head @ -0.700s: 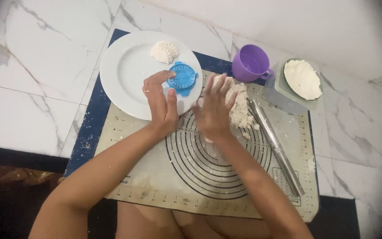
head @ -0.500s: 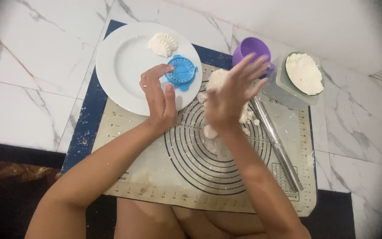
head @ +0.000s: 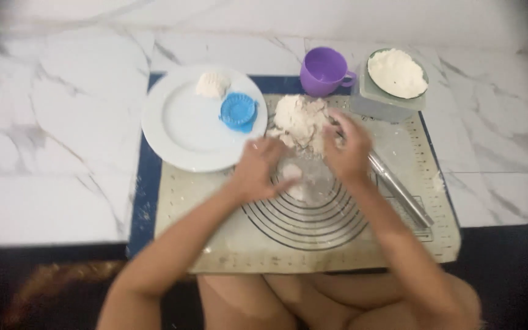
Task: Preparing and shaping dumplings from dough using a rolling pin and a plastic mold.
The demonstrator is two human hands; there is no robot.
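Overhead view of a marble floor carrying one beige pastry mat (head: pixel 398 244) printed with concentric circles, laid over a dark blue underlay (head: pixel 139 208). No packages, labels or signs can be made out beyond the mat's own ring and ruler markings.

Items, counted: one white round plate (head: pixel 178 131) at the mat's upper left, bearing one blue round dumpling press (head: pixel 238 112) and one pale folded dumpling (head: pixel 212 84); one purple cup (head: pixel 324 71) beyond the mat's top edge; one square grey-green container (head: pixel 386 101) at upper right, filled with white flour (head: pixel 397 73); one metal rolling pin (head: pixel 398 189) lying diagonally on the mat's right side; one crumbly mound of dough (head: pixel 300 119) at the top of the rings.

Both forearms reach in from below. The left hand (head: pixel 258 168) rests palm down on the rings, its grip released, fingers spread just beside a small dough piece (head: pixel 293 172). The right hand (head: pixel 348 150) hovers, fingers curled at the mound's right edge; motion blur hides whether its grip is clenched.
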